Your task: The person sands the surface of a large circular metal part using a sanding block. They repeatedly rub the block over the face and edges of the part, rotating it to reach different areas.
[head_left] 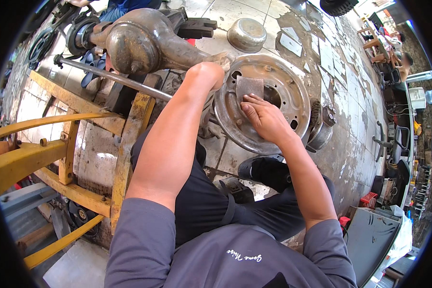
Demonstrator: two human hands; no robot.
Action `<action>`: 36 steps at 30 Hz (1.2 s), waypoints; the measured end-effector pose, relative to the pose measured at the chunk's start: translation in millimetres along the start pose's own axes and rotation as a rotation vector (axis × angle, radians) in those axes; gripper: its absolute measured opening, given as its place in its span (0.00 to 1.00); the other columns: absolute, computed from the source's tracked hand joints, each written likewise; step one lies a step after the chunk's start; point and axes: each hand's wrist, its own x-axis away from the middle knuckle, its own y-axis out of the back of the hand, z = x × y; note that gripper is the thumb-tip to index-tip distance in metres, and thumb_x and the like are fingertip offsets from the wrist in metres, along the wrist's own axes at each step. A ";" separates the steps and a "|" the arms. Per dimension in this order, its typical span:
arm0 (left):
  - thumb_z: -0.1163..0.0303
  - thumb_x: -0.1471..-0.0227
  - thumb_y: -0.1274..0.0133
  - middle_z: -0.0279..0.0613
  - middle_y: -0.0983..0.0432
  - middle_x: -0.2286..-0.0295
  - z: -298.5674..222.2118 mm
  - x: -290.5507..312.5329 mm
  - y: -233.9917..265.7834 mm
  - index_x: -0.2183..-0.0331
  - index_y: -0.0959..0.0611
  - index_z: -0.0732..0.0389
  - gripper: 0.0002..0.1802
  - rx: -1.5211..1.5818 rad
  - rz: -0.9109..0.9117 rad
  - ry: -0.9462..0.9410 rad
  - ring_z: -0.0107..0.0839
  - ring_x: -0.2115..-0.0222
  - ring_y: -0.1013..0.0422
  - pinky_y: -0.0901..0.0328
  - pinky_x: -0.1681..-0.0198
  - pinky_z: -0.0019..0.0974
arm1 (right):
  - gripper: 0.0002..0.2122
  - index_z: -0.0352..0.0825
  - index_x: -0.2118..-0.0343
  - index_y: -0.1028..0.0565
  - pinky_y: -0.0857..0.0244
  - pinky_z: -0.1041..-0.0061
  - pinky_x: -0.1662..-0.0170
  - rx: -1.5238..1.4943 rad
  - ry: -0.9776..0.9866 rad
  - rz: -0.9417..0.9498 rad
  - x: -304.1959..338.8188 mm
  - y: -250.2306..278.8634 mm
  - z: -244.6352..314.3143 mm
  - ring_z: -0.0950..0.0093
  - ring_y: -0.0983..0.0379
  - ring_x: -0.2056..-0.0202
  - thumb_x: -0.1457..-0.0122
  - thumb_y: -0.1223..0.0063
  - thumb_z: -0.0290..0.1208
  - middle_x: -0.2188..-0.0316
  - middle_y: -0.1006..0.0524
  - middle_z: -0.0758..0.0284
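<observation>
A worn steel wheel rim (293, 91) stands tilted before me, brown and grey, with holes around its centre. My right hand (264, 117) is over its face, its fingers closed on the lower edge of a brown piece of sandpaper (250, 88) that rests against the rim. My left arm reaches to the rim's left side. There my left hand (210, 77) bends down at the wrist beside the rim, and its fingers are hidden. Just beyond it lies a greasy axle housing (134, 41) with a rounded bulge.
An upturned metal basin (247, 34) sits beyond the rim. A yellow metal frame (81, 197) stands close at my left, with a steel shaft (115, 77) behind it. Round metal parts (321, 129) lie right of the rim. A grey cabinet (372, 240) and people (391, 53) are farther right.
</observation>
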 end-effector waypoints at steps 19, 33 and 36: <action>0.76 0.51 0.49 0.49 0.18 0.59 -6.8 3.0 2.9 0.60 0.14 0.63 0.16 0.005 0.026 0.078 0.43 0.60 0.21 0.27 0.58 0.44 | 0.27 0.31 0.40 0.31 0.50 0.55 0.32 0.320 0.177 0.059 -4.1 -26.5 11.6 0.54 0.46 0.33 0.29 0.66 0.49 0.37 0.33 0.58; 0.78 0.53 0.52 0.54 0.17 0.68 -3.3 4.8 -0.1 0.66 0.14 0.69 0.14 -0.010 -0.012 0.024 0.44 0.69 0.20 0.28 0.63 0.45 | 0.26 0.32 0.39 0.32 0.54 0.56 0.31 0.277 0.108 0.109 -9.2 -25.7 19.4 0.55 0.49 0.31 0.29 0.67 0.47 0.34 0.38 0.57; 0.78 0.53 0.51 0.54 0.17 0.69 1.9 0.1 -1.0 0.66 0.14 0.69 0.13 -0.015 -0.004 0.019 0.44 0.69 0.20 0.28 0.63 0.45 | 0.26 0.31 0.38 0.33 0.55 0.56 0.30 0.222 0.142 0.225 0.3 -12.4 16.5 0.56 0.50 0.31 0.29 0.66 0.47 0.34 0.38 0.58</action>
